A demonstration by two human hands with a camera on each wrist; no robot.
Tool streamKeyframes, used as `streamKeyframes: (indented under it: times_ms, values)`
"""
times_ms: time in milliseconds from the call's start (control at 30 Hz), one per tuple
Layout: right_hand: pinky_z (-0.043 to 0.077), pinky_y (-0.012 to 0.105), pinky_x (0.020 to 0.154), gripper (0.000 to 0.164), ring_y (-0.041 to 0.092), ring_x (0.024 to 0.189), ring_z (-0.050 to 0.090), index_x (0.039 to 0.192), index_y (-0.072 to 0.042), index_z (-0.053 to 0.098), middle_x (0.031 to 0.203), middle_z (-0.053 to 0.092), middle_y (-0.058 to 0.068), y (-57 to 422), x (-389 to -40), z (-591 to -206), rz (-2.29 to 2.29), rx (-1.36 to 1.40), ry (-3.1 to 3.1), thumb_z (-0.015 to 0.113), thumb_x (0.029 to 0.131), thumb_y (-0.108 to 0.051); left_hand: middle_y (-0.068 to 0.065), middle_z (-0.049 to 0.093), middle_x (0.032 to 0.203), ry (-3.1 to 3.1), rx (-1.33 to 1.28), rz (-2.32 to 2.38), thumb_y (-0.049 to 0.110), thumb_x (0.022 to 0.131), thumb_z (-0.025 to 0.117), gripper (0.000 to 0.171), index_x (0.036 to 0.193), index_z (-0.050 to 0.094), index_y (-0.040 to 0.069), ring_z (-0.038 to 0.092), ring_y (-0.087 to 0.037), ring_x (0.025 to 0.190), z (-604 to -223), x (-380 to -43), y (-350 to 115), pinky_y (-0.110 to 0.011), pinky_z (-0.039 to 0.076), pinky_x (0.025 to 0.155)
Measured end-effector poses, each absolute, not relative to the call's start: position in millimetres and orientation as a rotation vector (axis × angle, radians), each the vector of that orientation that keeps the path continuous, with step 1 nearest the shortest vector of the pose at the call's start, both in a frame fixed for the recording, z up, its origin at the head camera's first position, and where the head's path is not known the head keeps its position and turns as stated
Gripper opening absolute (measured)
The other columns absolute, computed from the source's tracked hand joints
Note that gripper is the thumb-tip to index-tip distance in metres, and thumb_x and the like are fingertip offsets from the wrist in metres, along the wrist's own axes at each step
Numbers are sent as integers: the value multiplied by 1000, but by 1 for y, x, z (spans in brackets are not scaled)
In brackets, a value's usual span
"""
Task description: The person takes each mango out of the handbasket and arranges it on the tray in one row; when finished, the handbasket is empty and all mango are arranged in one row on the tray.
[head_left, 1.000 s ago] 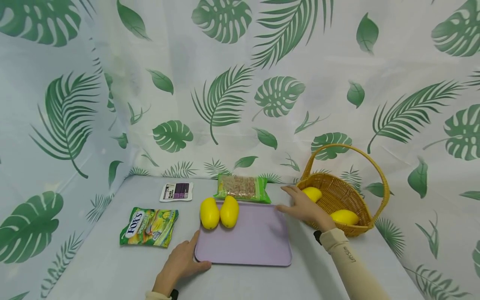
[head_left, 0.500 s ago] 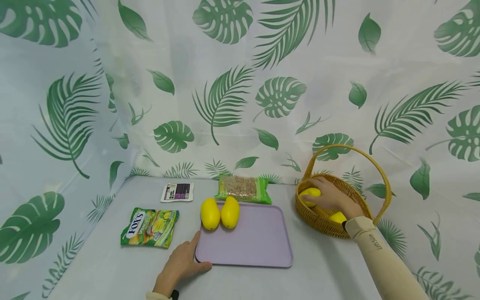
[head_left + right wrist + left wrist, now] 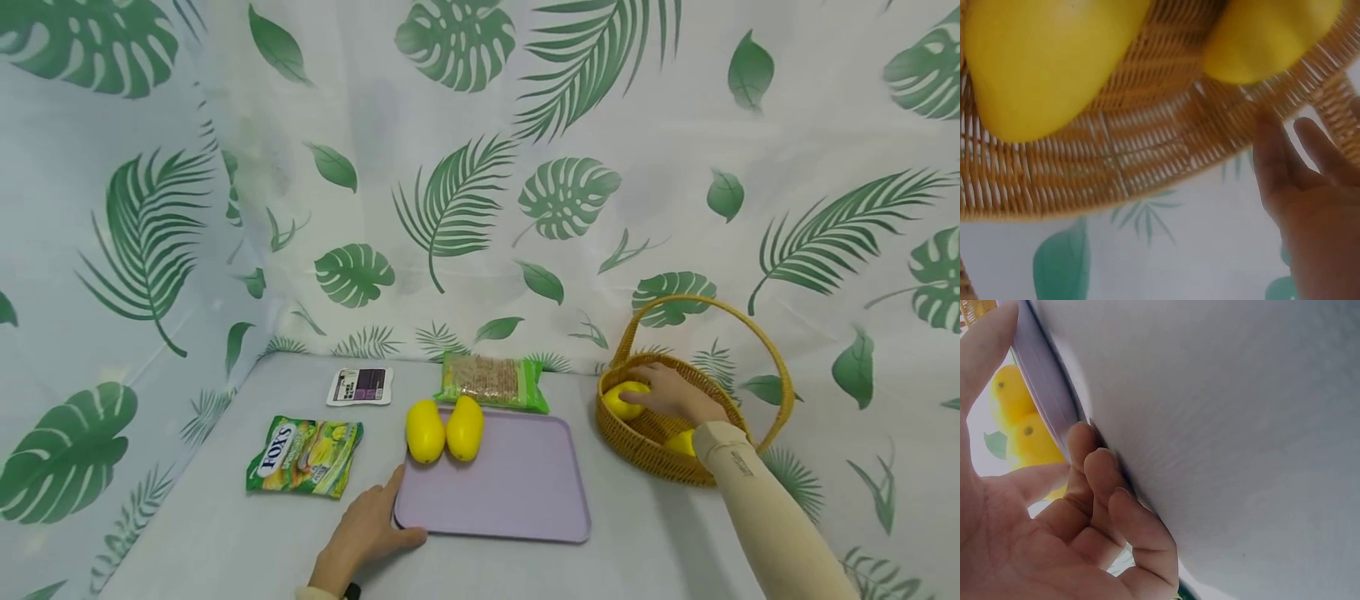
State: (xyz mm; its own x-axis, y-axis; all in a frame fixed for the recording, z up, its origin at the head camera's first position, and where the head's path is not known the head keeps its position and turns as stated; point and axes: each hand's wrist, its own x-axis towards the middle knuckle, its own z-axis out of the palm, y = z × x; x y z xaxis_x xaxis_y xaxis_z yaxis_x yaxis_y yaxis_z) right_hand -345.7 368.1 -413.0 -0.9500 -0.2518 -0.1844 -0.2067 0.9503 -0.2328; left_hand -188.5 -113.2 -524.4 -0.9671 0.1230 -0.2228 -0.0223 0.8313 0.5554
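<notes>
My left hand grips the near left corner of a lilac tray; its thumb lies along the front edge and its index finger along the left side. In the left wrist view its other fingers curl beside the rim. Two yellow mangoes lie side by side on the tray's far left. At the right, my right hand reaches into a wicker basket, over a mango at its left end. The right wrist view shows fairly straight fingers apart from that mango. Another mango is in the basket.
A green FOX'S candy bag lies left of the tray, with a small white and purple packet behind it. A green-edged clear package lies behind the tray. The basket's tall handle arches over its opening.
My right hand has moved right from beside the tray's far right corner into the basket, at the left mango. My left hand stays at the tray. The view has shifted slightly.
</notes>
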Motion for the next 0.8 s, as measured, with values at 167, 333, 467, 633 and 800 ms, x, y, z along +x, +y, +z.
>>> streamKeyframes:
  times_ms: [167,333,467,633,800]
  values:
    - [26,70,105,78,57,134,25,142,1,39,145,34,34,370,-358,-419,-302,-312,2852,55,89,-54,-18,61,117,2771,80,840,56,62,81,109,148,31,12,58,-25,95,-523,-190,-113,-53,49,91]
    - [30,69,104,78,57,131,29,142,2,39,142,38,35,372,-363,-427,-273,-296,2819,57,88,-53,-18,61,114,2780,101,835,56,62,81,108,148,32,12,56,-24,91,-522,-189,-113,-52,49,88]
    - [29,68,105,79,57,132,28,141,2,40,142,39,34,374,-366,-432,-231,-282,2803,58,88,-53,-18,61,112,2782,116,832,56,62,81,108,148,32,12,56,-23,89,-521,-188,-112,-51,50,87]
    - [32,67,104,80,56,131,31,141,2,40,141,41,34,374,-371,-436,-184,-269,2787,58,87,-55,-18,62,111,2793,125,828,56,63,80,107,147,32,11,55,-22,88,-521,-188,-112,-50,50,85]
    - [32,68,104,84,54,132,31,142,0,39,142,40,32,372,-376,-437,-207,-219,2752,59,85,-58,-18,62,112,2795,113,828,56,62,80,108,147,33,10,56,-23,89,-521,-188,-113,-51,50,86]
